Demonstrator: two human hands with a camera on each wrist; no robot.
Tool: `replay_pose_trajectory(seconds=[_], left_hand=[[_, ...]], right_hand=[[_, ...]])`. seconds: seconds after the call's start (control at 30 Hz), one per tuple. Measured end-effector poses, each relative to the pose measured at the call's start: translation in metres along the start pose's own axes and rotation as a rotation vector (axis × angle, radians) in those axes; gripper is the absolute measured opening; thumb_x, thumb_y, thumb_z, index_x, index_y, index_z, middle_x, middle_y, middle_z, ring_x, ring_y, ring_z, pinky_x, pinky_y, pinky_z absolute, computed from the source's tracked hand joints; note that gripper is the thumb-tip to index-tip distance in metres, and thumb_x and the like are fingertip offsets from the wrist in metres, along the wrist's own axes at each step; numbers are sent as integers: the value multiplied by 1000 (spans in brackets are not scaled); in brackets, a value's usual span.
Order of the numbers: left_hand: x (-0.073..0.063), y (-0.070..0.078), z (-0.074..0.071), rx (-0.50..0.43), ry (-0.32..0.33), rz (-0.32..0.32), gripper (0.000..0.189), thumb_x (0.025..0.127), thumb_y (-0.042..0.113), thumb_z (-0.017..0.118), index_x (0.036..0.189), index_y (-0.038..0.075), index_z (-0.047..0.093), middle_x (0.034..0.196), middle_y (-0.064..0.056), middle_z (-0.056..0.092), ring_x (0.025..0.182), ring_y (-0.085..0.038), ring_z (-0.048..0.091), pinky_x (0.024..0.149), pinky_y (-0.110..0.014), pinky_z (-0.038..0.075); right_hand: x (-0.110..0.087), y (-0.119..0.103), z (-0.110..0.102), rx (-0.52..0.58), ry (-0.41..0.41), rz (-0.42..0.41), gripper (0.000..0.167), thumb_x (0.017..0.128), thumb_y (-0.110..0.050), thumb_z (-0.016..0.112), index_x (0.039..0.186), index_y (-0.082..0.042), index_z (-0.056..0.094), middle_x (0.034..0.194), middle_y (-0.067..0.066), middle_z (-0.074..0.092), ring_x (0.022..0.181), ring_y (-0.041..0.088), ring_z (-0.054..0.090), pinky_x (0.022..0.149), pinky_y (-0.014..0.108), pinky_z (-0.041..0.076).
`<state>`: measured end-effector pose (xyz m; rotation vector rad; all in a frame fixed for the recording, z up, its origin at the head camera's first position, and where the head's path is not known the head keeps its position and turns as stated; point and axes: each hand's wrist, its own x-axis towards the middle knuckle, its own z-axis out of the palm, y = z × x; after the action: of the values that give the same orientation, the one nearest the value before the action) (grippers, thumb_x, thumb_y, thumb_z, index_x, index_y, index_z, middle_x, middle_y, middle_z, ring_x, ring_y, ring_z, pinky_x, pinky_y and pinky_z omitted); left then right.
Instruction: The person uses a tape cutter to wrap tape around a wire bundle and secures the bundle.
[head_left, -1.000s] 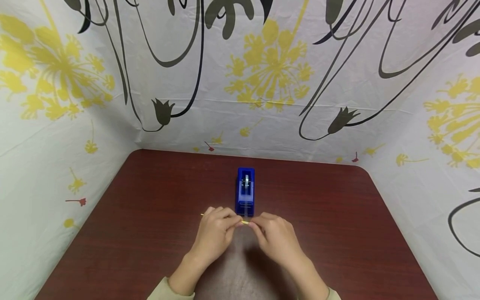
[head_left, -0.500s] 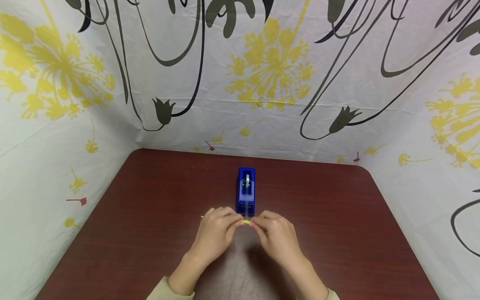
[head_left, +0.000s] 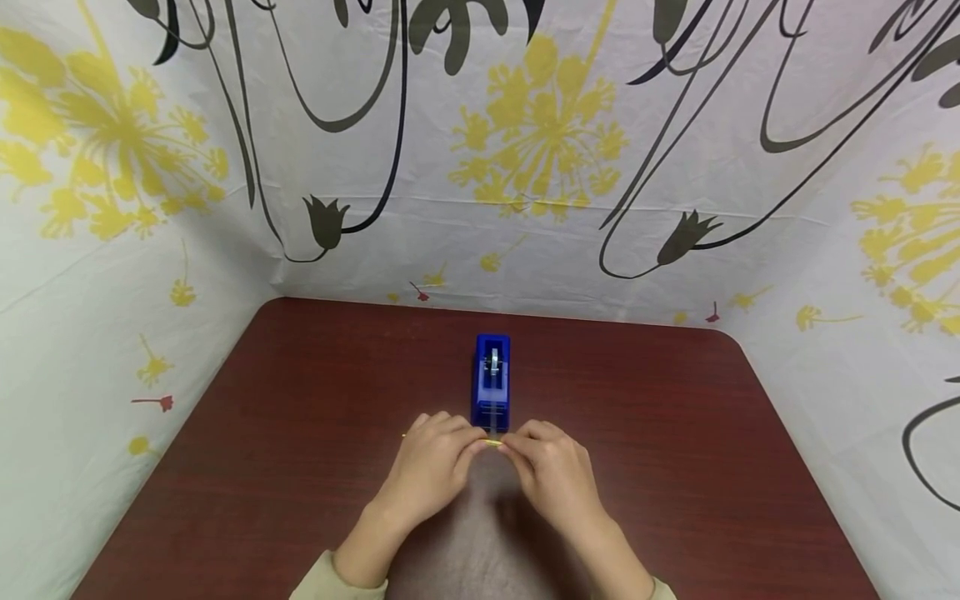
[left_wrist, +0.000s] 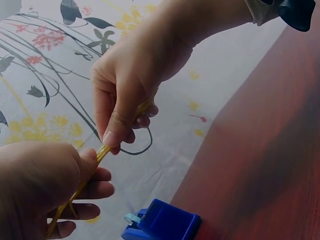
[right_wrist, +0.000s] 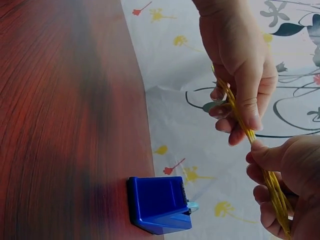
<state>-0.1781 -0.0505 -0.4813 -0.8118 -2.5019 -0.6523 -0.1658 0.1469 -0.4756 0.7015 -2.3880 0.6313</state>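
Observation:
A thin bundle of yellow strands (head_left: 492,442) spans the short gap between my two hands. My left hand (head_left: 429,471) pinches it between thumb and fingers, and one end sticks out past that hand's far side. On the other side of the gap, my right hand (head_left: 555,473) pinches the bundle too. The right wrist view shows several strands (right_wrist: 272,189) running along the right palm. Just beyond the fingertips stands a blue tape dispenser (head_left: 492,400). A clear strip of tape runs over its front toward the bundle; whether they touch, I cannot tell.
Under the hands lies a dark red-brown tabletop (head_left: 337,375) with rounded far corners. White cloth (head_left: 450,267) printed with flowers hangs behind it and along both sides.
The strands between the fingertips looked spread half a second ago and lie closer together now. Both hands stay in nearly the same place, and the dispenser has not moved.

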Motion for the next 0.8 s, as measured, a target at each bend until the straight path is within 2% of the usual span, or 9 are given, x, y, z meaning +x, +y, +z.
replay_pose_trajectory(seconds=[0.17, 0.37, 0.6, 0.67, 0.8], left_hand=[[0, -1, 2, 15, 18, 21, 13, 94, 26, 72, 91, 15, 78, 81, 8, 69, 74, -11, 58, 67, -28, 40], [0, -2, 5, 7, 67, 40, 9, 89, 23, 78, 90, 14, 79, 81, 7, 70, 73, -12, 59, 66, -28, 40], [0, -3, 7, 12, 99, 46, 9, 86, 21, 81, 90, 13, 80, 80, 7, 69, 72, -11, 59, 65, -28, 40], [0, -3, 7, 11, 106, 50, 9, 86, 21, 81, 89, 13, 80, 80, 7, 69, 72, -11, 59, 64, -28, 40], [0, -3, 8, 3, 124, 57, 8, 84, 21, 82, 89, 14, 80, 79, 7, 69, 71, -11, 59, 64, -27, 39]], right_hand=[[-1, 1, 0, -7, 0, -20, 13, 75, -10, 89, 85, -13, 81, 77, -9, 65, 65, 4, 55, 51, 21, 46], [1, 2, -2, -16, -51, 0, 10, 81, -16, 86, 88, -17, 80, 80, -9, 67, 69, 5, 59, 55, 24, 50], [2, 1, -3, -43, -111, 24, 18, 86, -19, 82, 103, -13, 79, 89, -7, 70, 75, 8, 63, 58, 28, 53], [3, 1, -3, -51, -111, 11, 16, 86, -18, 81, 102, -14, 79, 90, -7, 71, 77, 9, 63, 59, 28, 52], [4, 2, -3, -84, -81, -39, 9, 84, -18, 82, 93, -20, 81, 86, -9, 72, 74, 9, 64, 70, 33, 48]])
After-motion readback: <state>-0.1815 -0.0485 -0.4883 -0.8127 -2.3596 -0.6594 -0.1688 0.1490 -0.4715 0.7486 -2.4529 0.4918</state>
